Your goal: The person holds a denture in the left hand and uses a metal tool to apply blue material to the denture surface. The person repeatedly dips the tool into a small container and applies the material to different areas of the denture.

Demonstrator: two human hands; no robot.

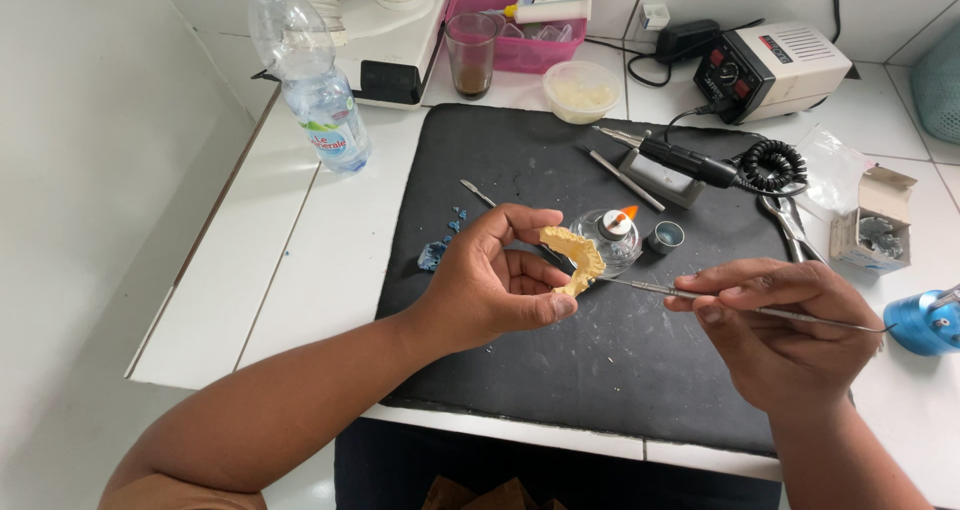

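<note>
My left hand point(490, 285) holds a yellow horseshoe-shaped dental cast point(573, 255) between thumb and fingertips, above a black work mat point(600, 370). My right hand point(785, 325) pinches a thin metal wax tool point(640, 287), and its tip touches the lower end of the cast. Just behind the cast stands a small glass spirit lamp point(610, 238) with a lit orange flame.
On the mat lie a small metal cap point(665, 236), blue wax bits point(440, 250), metal spatulas point(620, 178) and a black handpiece point(690, 160) on a rest. Behind stand a water bottle point(315, 80), a tumbler point(471, 52), a lidded tub point(581, 91), a pink tray point(520, 40) and a motor control box point(770, 68). A blue canister point(920, 322) and small carton point(875, 225) sit right.
</note>
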